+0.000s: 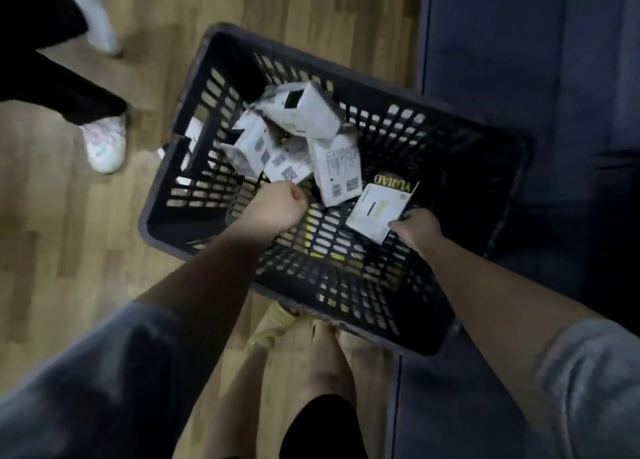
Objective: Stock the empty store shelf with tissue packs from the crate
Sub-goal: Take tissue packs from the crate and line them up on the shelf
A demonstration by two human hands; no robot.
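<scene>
A second person's shoe (105, 147) stands on the floor left of the crate (180, 212). In the crate, the left hand (277, 209) is curled at the near edge of the pack pile (294, 136); whether it pinches one I cannot tell. The right hand (417, 230) pinches a flat pack (377, 211) by its near corner. Better to take a fuller grip before lifting, since a corner pinch may slip.

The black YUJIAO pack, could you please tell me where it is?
In the head view, the black YUJIAO pack lies in the crate, right side, beside the white pack the right hand holds.
</scene>
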